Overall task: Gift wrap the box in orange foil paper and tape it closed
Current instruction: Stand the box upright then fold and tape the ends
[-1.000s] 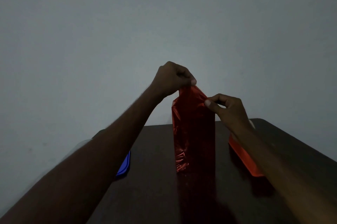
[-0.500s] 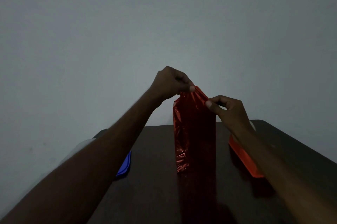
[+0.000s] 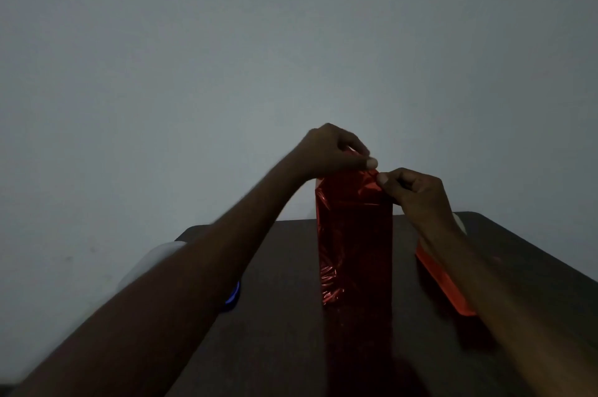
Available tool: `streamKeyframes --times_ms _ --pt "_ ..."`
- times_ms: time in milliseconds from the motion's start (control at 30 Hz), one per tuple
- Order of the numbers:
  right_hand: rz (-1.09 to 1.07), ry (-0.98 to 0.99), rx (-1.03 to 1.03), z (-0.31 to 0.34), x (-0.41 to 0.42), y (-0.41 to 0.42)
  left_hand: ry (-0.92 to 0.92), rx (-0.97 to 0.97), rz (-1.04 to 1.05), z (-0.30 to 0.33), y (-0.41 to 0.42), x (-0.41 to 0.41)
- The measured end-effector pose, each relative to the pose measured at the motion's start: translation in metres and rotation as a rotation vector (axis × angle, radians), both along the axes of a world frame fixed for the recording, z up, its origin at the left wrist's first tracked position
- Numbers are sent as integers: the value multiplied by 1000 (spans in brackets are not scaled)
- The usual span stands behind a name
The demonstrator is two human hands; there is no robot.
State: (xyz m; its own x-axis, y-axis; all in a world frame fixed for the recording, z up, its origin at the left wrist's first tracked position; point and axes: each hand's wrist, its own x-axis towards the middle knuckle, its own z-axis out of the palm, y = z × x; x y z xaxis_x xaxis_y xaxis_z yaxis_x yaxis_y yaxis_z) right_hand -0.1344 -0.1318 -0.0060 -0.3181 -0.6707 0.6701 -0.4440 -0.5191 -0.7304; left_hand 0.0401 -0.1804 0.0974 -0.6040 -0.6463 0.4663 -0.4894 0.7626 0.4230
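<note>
Head view: tall upright box in shiny orange foil paper (image 3: 354,235) stands mid dark wooden table (image 3: 284,315). Left hand (image 3: 330,150) pinches foil flap at top; right hand (image 3: 417,192) pinches top right corner. Foil likely thin, slick, crease-prone; box probably light, tippy. Best hold: folded top edges.
</note>
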Motion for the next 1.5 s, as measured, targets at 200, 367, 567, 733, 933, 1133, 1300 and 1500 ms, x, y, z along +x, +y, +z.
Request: streamKeyframes --times_ms 200,367,567,733,933,1133,1300,1500 --pt "-34 42 -34 -2 -4 -3 84 -92 -5 -1 -4 -10" --pt "-25 42 -69 -6 -1 -1 104 -73 -21 -1 -9 -11" --pt "-36 50 -49 -6 -1 -1 169 -61 -39 0 -6 -4" --pt "-23 59 -30 -3 -1 0 240 4 23 -2 -4 16" --pt "-41 80 -2 5 1 4 322 27 50 -16 -3 41" --pt "-81 159 -66 21 11 11 419 3 85 -22 -1 52" --pt "-26 283 -97 47 17 13 471 -23 118 -31 6 50" --pt "-3 410 -113 70 24 6 535 -89 170 -44 15 45"
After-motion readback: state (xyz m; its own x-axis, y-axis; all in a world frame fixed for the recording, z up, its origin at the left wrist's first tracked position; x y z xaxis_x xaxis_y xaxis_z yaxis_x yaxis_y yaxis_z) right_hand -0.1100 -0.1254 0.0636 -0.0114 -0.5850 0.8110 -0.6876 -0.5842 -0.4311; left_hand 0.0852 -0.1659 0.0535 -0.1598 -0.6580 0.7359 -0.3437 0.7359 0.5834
